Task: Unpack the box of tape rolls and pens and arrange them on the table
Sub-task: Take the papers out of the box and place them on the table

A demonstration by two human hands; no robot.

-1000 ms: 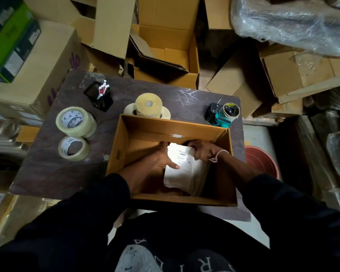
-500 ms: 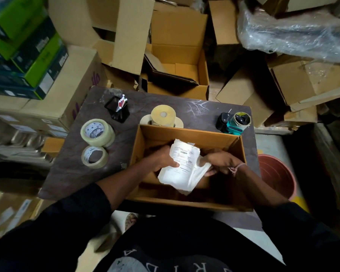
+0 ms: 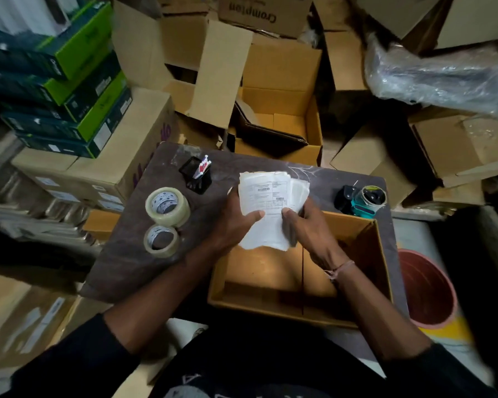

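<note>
Both hands hold a stack of white printed papers [image 3: 266, 208] above the far edge of the open cardboard box [image 3: 299, 282]. The left hand [image 3: 233, 222] grips the stack's left side with its thumb laid across the front sheet, and the right hand [image 3: 305, 225] closes on the right side, thumb on the front and fingers curled behind. The sheets fan slightly at the top right corner, and small barcodes and lines of print show on the front page. Below and between the two wrists the box interior looks bare, a lit cardboard floor with a seam down the middle. Just left of the left hand, two rolls of clear tape lie flat on the dark table [image 3: 121, 254]: the larger roll [image 3: 167, 206] farther from the person, the smaller roll [image 3: 161, 241] nearer, the two almost touching. Beyond the left hand, up and to its left, a black holder [image 3: 197, 176] stands with pens [image 3: 203, 165] sticking out of it. To the right of the right hand, past the box's far right corner, a teal and black tape dispenser [image 3: 361, 201] rests near the table edge. A thin string band [image 3: 341, 268] circles the right wrist. Beside the right forearm, off the table, stands a reddish bucket [image 3: 427, 291].
</note>
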